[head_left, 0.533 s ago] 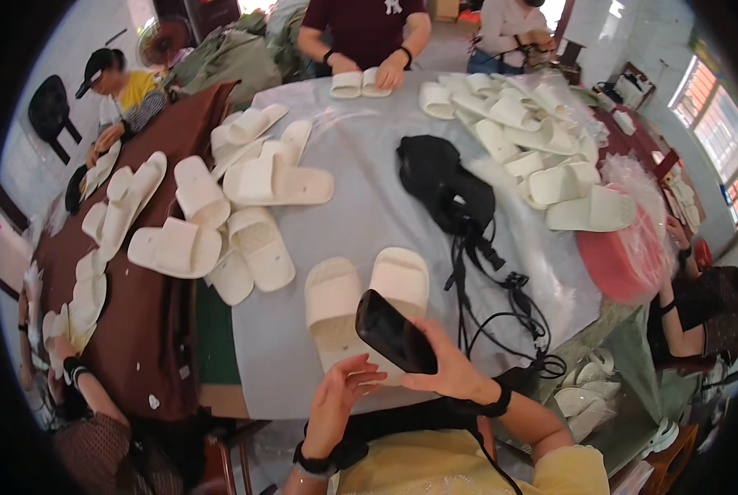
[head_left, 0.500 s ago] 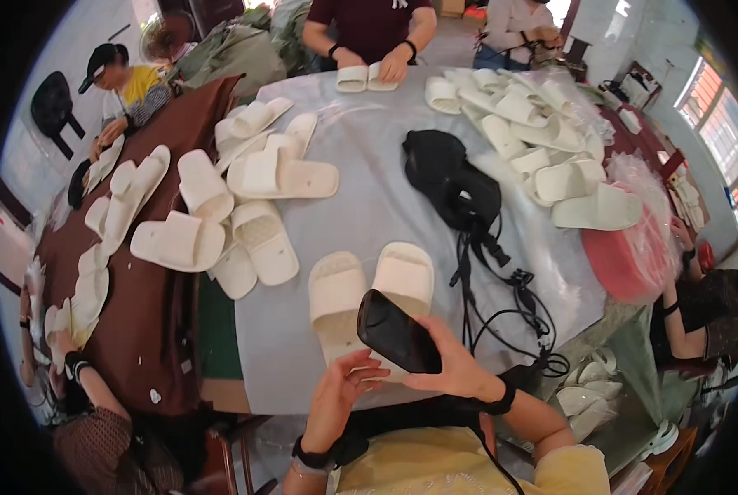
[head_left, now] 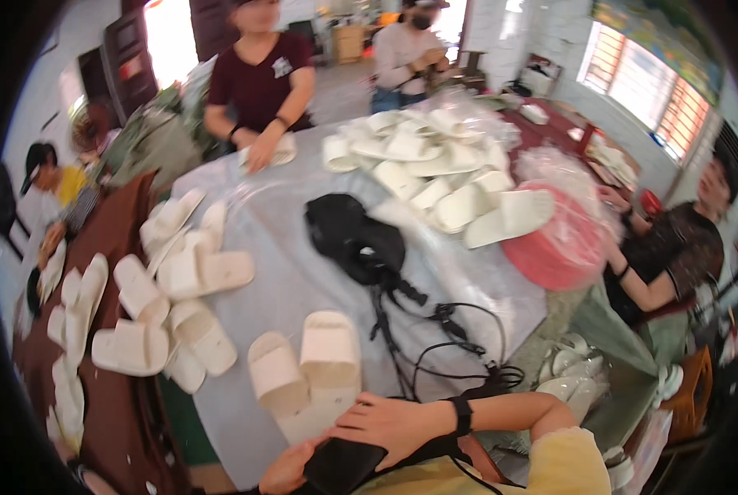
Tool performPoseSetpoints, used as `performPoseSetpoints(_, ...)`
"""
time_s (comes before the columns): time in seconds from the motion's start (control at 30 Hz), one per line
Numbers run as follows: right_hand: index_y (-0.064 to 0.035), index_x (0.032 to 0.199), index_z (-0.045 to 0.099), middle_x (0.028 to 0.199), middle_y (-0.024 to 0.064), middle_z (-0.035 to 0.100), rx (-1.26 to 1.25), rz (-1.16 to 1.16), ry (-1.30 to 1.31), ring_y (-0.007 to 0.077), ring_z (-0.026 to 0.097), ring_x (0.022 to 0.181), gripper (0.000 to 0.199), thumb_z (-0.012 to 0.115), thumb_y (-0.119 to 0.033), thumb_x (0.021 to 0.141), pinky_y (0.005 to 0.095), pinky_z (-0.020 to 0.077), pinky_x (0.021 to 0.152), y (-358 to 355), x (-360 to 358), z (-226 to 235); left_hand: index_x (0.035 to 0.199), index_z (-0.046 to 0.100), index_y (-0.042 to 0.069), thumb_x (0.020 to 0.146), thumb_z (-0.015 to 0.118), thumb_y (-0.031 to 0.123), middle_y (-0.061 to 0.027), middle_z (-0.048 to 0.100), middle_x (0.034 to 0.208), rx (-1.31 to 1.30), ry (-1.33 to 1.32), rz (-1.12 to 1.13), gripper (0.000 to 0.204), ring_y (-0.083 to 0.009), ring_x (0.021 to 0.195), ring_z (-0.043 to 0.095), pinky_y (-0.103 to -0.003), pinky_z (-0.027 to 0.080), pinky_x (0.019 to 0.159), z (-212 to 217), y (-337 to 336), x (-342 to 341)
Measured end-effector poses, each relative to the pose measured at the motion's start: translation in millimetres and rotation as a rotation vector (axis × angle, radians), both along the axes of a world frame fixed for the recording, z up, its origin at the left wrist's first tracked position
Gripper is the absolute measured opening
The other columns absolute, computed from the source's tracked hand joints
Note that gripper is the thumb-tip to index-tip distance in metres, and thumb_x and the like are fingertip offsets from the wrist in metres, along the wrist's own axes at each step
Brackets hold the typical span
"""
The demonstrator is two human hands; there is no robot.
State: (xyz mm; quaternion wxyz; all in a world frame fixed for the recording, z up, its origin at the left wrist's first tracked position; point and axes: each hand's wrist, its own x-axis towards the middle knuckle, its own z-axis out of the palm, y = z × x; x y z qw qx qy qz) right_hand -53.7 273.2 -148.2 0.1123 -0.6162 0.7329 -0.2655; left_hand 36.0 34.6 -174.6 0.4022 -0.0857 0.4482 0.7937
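Note:
A dark smartphone is low in front of me, close to my body. My left hand grips its left edge, partly cut off by the lower border. My right hand lies across the phone's upper right side with its fingers bent over the edge, hiding part of it. Just beyond my hands a pair of cream slide slippers lies side by side on the grey-covered table, a left slipper and a right slipper. My right hand overlaps the heel end of the right one.
A black cap-like thing with tangled straps lies mid-table. Cream slippers are piled at back right and left. A red round bundle in plastic sits at the right edge. A co-worker handles slippers across the table; others sit around.
The view has swung up and to the right. The phone has come down toward my body; my left hand, open before, now grips it, and my right hand has moved over its upper side.

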Motion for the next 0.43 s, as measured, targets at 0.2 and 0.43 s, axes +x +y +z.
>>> performPoseSetpoints(0.2, -0.0011, 0.128, 0.033, 0.120, 0.0180, 0.042, -0.011, 0.020, -0.045, 0.0317, 0.041, 0.112, 0.086, 0.072, -0.037, 0.060, 0.0424, 0.0291, 0.095, 8.4, -1.6, 17.7, 0.122, 0.043, -0.007, 0.097, 0.033, 0.025, -0.0157, 0.052, 0.118, -0.492, 0.991, 0.056, 0.042, -0.0220, 0.104, 0.053, -0.033, 0.041, 0.089, 13.6, 15.4, 9.8)
performPoseSetpoints(0.43, -0.0053, 0.128, 0.034, 0.112, 0.0110, 0.045, -0.117, 0.111, 0.044, 0.0248, 0.047, 0.101, 0.077, 0.067, -0.036, 0.066, 0.0389, 0.0284, 0.096, 0.2, -8.7, -14.1, 0.134, 0.026, -0.001, 0.086, 0.057, 0.025, -0.0230, 0.052, 0.118, -0.621, 0.917, -0.018, 0.063, -0.0403, 0.098, 0.054, -0.038, 0.040, 0.090, -1.1, -0.1, 16.2)
